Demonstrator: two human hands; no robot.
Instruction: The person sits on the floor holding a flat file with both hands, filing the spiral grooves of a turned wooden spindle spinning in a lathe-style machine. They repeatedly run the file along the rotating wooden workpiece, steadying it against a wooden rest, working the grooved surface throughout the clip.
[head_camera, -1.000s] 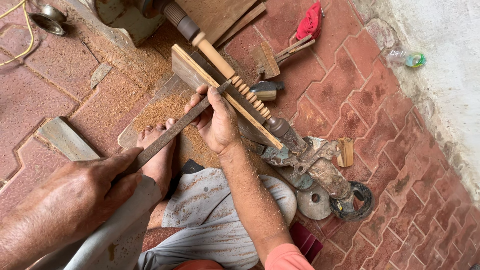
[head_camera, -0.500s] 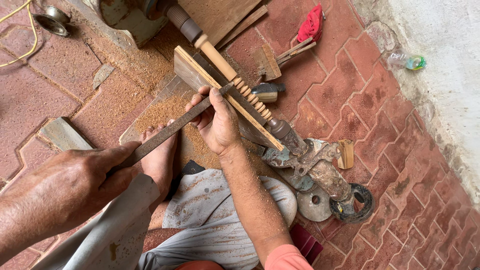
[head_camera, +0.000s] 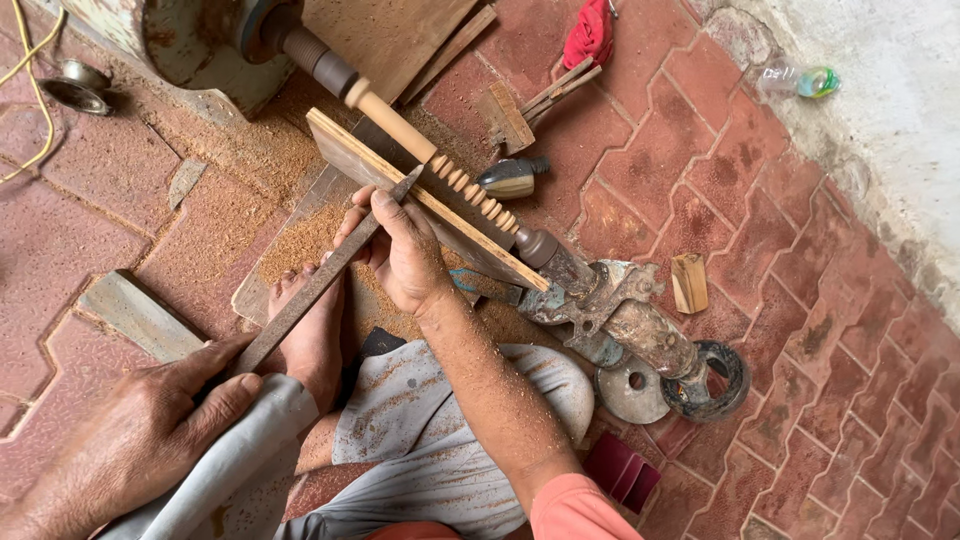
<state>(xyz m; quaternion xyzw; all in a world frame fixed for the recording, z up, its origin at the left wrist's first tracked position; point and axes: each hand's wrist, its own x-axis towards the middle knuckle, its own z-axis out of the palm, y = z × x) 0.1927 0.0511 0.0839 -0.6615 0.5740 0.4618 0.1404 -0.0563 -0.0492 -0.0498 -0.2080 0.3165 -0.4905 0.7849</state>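
- Left hand (head_camera: 140, 425), lower left of the frame: fingers curled shut around the near end of a long flat chisel (head_camera: 320, 280), thumb lying along the blade.
- Right hand (head_camera: 400, 250), centre of the frame: fingers pressed together, pinching the chisel close to its tip and holding it down against the wooden rest board (head_camera: 400, 185).
- Chisel: slanting from lower left up to the centre, tip meeting the turned wooden spindle (head_camera: 440, 165) just above the rest board.
- Spindle: pale wood, plain and round at its upper-left end, cut into a row of small beads toward the lower right; mounted between the lathe head (head_camera: 200, 45) at the top left and a rusty metal tail fitting (head_camera: 600, 305) right of centre.
- Bare foot (head_camera: 310, 330) below the board, beside the chisel, toes on the sawdust (head_camera: 300, 235) spread over the brick floor (head_camera: 800, 330).
- Grey cloth (head_camera: 440, 420) dusted with shavings across the lap, lower centre.
- Small dark-and-brass tool (head_camera: 515, 178) lying just beyond the spindle, upper centre.
- Red rag (head_camera: 590, 35) at the top, wood offcuts (head_camera: 520, 105) near it.
- Little wooden block (head_camera: 690, 283) on the floor, right of the tail fitting.
- Metal discs (head_camera: 635, 385) and a dark ring (head_camera: 725, 380) at lower right, touching the fitting.
- Plastic bottle (head_camera: 800, 80) by the pale wall, upper right.
- Metal bowl (head_camera: 75, 85) and yellow cable (head_camera: 40, 90) at the upper left edge.
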